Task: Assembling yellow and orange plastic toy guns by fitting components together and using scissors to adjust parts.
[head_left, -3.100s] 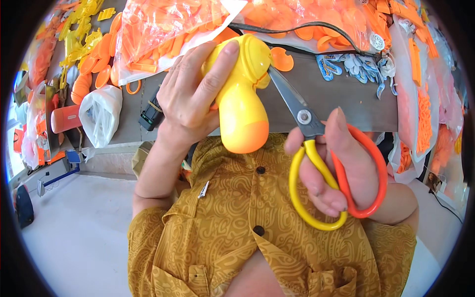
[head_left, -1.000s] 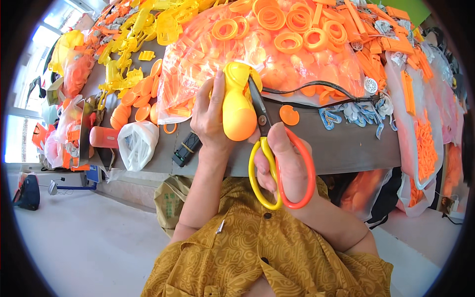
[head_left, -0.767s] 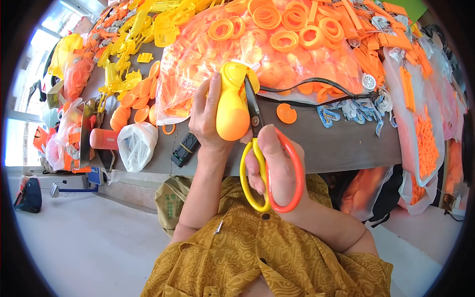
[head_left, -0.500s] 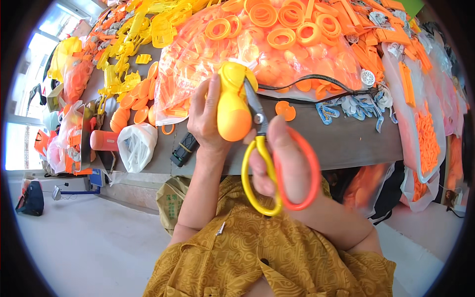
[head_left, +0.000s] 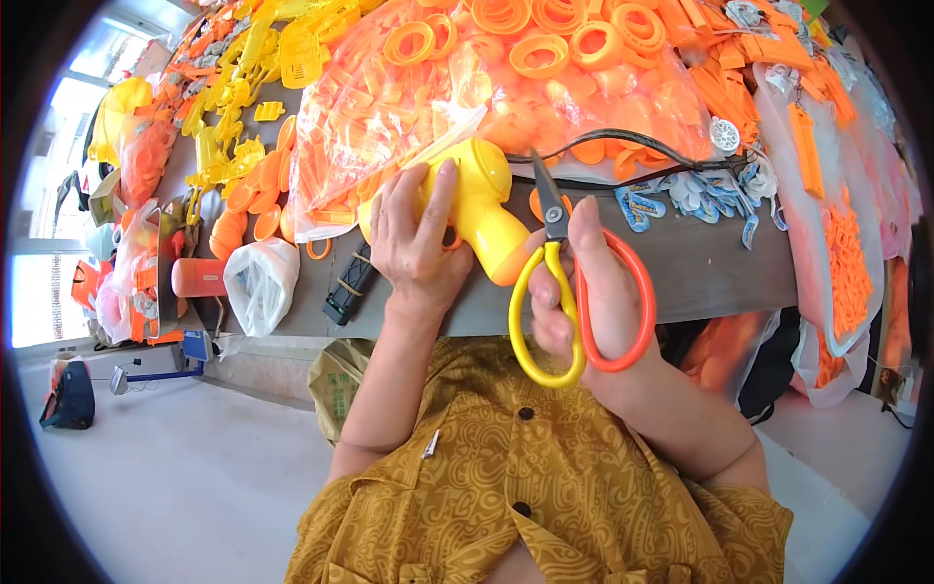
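My left hand (head_left: 418,238) is wrapped round a yellow plastic toy part (head_left: 491,229), rounded at the top with a tube-like handle that ends in orange near my right hand. My fingers hide its left side. In my right hand (head_left: 593,292) is a pair of scissors (head_left: 553,214) with one yellow and one red handle loop. The blades look closed and point up and away, just right of the yellow part. Behind the part lies a large clear bag (head_left: 389,107) full of orange plastic pieces.
Orange rings (head_left: 540,56) lie on the bag. Yellow parts (head_left: 306,54) are heaped at the far left. A white bag (head_left: 263,289), a pink cylinder (head_left: 198,277) and a black object (head_left: 348,287) sit near the front edge. Blue-and-white pieces (head_left: 696,195) lie to the right, beside a black strap (head_left: 652,161).
The yellow part has turned, its orange end swinging to the lower right. The scissors have come away from it, moved right, and their blades have closed.
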### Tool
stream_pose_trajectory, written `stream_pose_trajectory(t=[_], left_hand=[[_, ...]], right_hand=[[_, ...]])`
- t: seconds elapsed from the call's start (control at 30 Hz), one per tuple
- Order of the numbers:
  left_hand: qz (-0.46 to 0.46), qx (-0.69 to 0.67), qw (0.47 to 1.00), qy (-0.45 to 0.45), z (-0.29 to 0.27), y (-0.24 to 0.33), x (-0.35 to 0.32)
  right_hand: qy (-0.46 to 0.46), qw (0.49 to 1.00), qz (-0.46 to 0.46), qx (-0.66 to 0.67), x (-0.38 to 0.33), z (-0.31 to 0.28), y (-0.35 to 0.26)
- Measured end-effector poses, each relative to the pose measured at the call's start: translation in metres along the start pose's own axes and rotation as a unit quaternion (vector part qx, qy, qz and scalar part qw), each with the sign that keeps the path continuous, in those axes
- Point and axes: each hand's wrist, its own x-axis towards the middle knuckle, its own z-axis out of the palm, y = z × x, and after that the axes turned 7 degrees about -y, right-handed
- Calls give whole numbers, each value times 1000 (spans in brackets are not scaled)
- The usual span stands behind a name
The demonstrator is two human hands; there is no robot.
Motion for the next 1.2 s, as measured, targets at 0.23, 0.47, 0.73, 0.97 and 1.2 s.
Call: stream_pose_trajectory(t=[0.23,0.47,0.73,0.97,1.2], left_hand=[[-17,-42,999,25,-13,-7,-8],[-101,-28,994,-10,-33,6,-17],[-100,-194,970,-107,-62,17,-17],[-81,-317,899,-290,-78,-16,13],[-34,-472,798,-373,-61,-9,28]], right_hand=[[-44,990,-17,-130,-13,3,-13],[-19,933,-167,-318,30,-10,-15],[-119,917,-202,-322,49,-5,5],[-206,931,-90,-288,43,-23,-22],[-206,798,-157,-544,24,-20,-49]])
